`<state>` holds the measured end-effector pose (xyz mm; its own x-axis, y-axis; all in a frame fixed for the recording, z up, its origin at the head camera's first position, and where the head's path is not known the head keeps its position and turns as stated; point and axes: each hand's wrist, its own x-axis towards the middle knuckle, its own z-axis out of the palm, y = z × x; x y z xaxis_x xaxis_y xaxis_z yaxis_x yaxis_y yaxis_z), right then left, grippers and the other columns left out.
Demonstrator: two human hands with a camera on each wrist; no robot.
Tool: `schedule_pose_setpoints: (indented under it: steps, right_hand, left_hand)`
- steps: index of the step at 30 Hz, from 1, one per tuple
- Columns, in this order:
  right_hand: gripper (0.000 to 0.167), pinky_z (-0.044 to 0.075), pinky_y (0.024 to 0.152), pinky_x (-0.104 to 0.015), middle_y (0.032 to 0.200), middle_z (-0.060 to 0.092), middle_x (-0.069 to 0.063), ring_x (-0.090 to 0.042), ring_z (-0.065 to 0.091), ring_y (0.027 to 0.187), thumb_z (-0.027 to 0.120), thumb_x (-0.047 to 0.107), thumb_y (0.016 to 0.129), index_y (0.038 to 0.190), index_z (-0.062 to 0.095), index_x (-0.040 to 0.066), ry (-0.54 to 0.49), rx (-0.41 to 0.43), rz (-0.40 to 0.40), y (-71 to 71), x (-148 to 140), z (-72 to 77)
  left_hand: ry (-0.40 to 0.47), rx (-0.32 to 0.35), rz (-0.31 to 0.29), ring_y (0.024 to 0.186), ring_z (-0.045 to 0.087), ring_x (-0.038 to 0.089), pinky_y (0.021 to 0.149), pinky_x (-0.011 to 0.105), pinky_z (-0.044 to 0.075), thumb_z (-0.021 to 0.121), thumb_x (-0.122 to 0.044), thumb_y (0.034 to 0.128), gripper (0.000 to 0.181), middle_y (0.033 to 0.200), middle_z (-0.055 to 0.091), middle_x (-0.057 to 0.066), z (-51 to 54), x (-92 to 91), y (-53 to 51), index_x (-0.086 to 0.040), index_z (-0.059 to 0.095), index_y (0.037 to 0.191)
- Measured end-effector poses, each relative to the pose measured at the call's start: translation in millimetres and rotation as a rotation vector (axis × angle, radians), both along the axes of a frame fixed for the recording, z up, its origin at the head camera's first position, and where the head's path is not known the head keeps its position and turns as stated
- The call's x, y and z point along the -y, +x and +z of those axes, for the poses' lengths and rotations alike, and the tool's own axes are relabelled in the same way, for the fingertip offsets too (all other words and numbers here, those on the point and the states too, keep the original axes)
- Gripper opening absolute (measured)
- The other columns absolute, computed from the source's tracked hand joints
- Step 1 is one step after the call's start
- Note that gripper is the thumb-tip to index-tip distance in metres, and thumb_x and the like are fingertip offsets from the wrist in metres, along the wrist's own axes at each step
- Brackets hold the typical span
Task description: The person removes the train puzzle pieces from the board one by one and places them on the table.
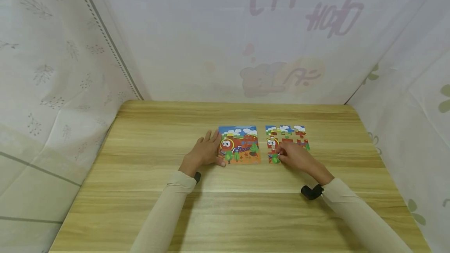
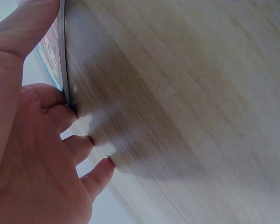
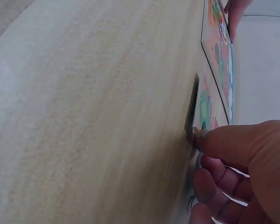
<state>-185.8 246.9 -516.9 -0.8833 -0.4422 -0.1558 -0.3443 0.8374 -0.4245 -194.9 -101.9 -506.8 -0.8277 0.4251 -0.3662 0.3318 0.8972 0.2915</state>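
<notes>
A square cartoon train picture (image 1: pixel 242 155) lies flat on the table. My left hand (image 1: pixel 204 152) rests at its left side, fingers spread, the thumb by its near edge. In the left wrist view, the thumb and nearest fingers touch the board's edge (image 2: pixel 62 56). To the right lie jigsaw puzzle pieces (image 1: pixel 285 129) showing the same train, partly joined with gaps. My right hand (image 1: pixel 297 157) pinches a puzzle piece with a green tree (image 3: pixel 204 105) between thumb and forefinger, at the near left corner of the group. The right hand hides part of the pieces.
The wood-grain table (image 1: pixel 218 214) spreads around both pictures. A pale printed cloth (image 1: pixel 197 50) hangs behind the table, with more cloth at the left and right sides. Black wrist cameras (image 1: pixel 312 191) sit at both cuffs.
</notes>
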Motion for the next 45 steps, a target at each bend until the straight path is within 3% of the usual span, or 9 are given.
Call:
schedule_pose_setpoints:
  steps: [15,20,29,39,45]
  right_hand:
    - [0.006,0.050,0.069,-0.032,0.087,0.063,0.000,-0.013,0.055,0.076,0.072,0.010,0.088,0.092,0.067,0.010,-0.028,-0.029,-0.015,-1.2,2,6.4]
    - [0.011,0.054,0.073,-0.035,0.092,0.067,-0.002,-0.015,0.062,0.082,0.071,0.014,0.090,0.099,0.069,0.008,-0.040,-0.031,-0.033,-2.8,12,8.9]
    - [0.022,0.052,0.069,-0.032,0.095,0.066,-0.001,-0.012,0.061,0.080,0.071,0.015,0.091,0.112,0.070,0.006,-0.067,-0.089,0.041,-4.2,36,10.0]
    - [0.028,0.053,0.071,-0.031,0.102,0.067,-0.004,-0.012,0.061,0.081,0.067,0.012,0.092,0.119,0.069,0.006,-0.082,-0.045,0.073,-6.9,56,13.6]
    - [0.037,0.048,0.067,-0.029,0.104,0.063,-0.004,-0.010,0.055,0.077,0.074,0.026,0.091,0.124,0.068,0.011,-0.080,0.015,0.112,-8.2,73,14.7]
  left_hand:
    - [0.002,0.013,0.011,0.153,0.000,0.038,0.120,0.057,0.015,0.074,-0.058,0.0788,0.117,0.166,0.003,0.015,1.0,-0.3,-0.1,-0.002,0.009,0.159]
    - [-0.002,0.012,0.007,0.153,0.000,0.039,0.120,0.057,0.015,0.073,-0.059,0.0789,0.117,0.166,0.003,0.015,2.3,0.4,0.2,-0.002,0.009,0.159]
    - [0.010,0.019,0.014,0.153,0.000,0.038,0.120,0.057,0.015,0.074,-0.058,0.0790,0.117,0.166,0.003,0.015,3.6,-0.5,0.6,-0.002,0.009,0.159]
    - [0.023,0.026,0.016,0.153,0.001,0.040,0.120,0.058,0.015,0.075,-0.055,0.0798,0.116,0.166,0.004,0.017,7.5,-1.1,1.1,0.000,0.010,0.158]
    - [0.023,0.039,0.019,0.153,0.000,0.039,0.120,0.056,0.014,0.074,-0.054,0.0811,0.114,0.166,0.003,0.016,8.8,-1.2,1.9,-0.001,0.010,0.159]
